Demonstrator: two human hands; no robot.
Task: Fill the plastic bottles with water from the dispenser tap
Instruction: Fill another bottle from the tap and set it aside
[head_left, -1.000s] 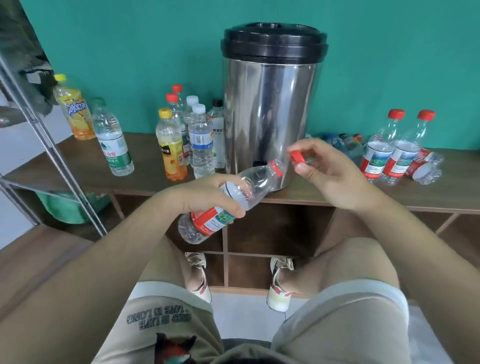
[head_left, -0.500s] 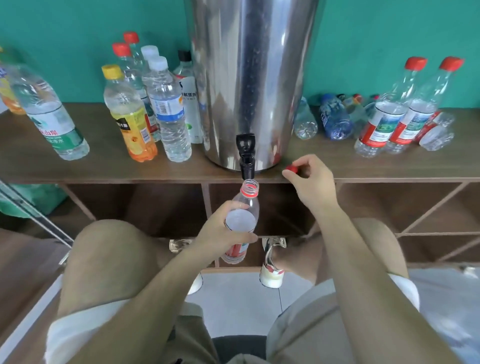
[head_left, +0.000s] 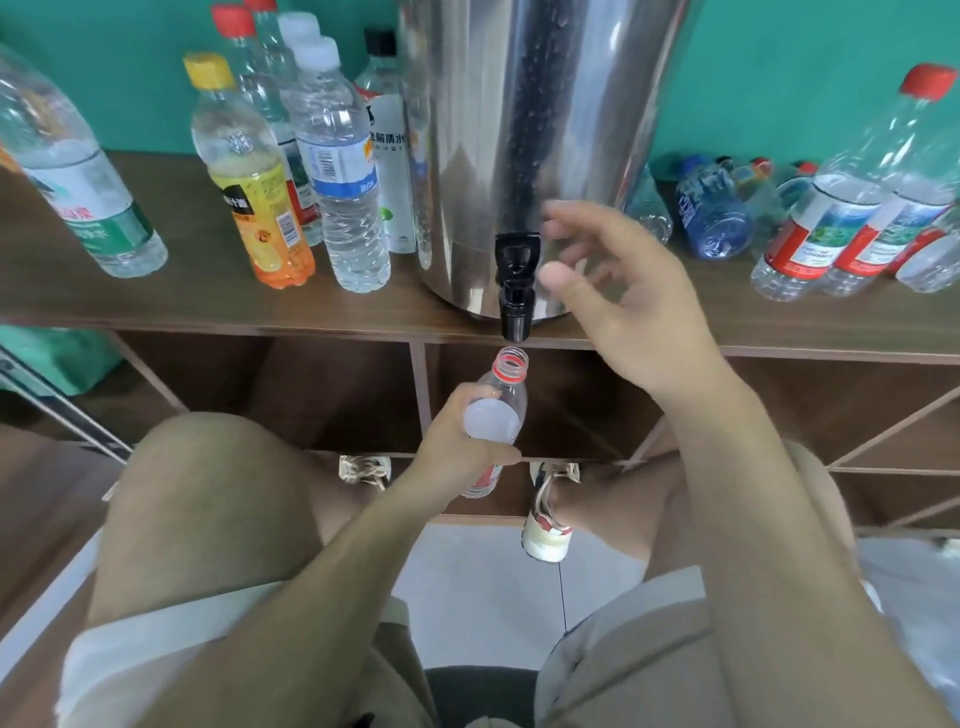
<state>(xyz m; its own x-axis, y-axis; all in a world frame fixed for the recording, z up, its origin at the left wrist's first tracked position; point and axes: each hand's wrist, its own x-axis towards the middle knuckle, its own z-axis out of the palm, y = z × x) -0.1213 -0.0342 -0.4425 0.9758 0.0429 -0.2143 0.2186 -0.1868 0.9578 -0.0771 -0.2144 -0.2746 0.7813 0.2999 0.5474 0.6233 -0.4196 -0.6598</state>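
Left hand (head_left: 457, 441) grips a clear bottle (head_left: 498, 415) at the shoulder, fingers and thumb curled round it. The bottle is roughly upright and uncapped, with a red ring on the neck. Its red label sits low on the body and is mostly hidden by the hand. Its mouth sits right under the black tap (head_left: 516, 291), close but apart. It hangs below the front edge of the shelf top (head_left: 156, 306), in front of the divider between 2 cubbies. The tap juts from the steel dispenser (head_left: 530, 130), which stands mid-shelf at the front edge, with the spout hanging over that edge.

Right hand (head_left: 623, 312) is raised just right of the tap, fingers spread and loose, holding nothing. The fingers are motion-blurred. The thumb is close to the tap; contact cannot be told.

Standing left of the dispenser:
- white-label bottle (head_left: 392, 156), right beside the dispenser wall
- blue-label bottle (head_left: 337, 176)
- orange drink bottle (head_left: 254, 208) with a yellow cap, nearer the front edge
- 2 red-capped bottles (head_left: 244, 67) behind these, toward the back edge
- green-label bottle (head_left: 88, 208), toward the left end

Right of the dispenser:
- blue bottle (head_left: 711, 213), lying on its side near the back edge
- 2 red-label bottles (head_left: 810, 239), standing together toward the right end

Teal wall (head_left: 779, 78) behind. Knees are on either side of the arms, with 2 shoes (head_left: 545, 525) on the floor below.
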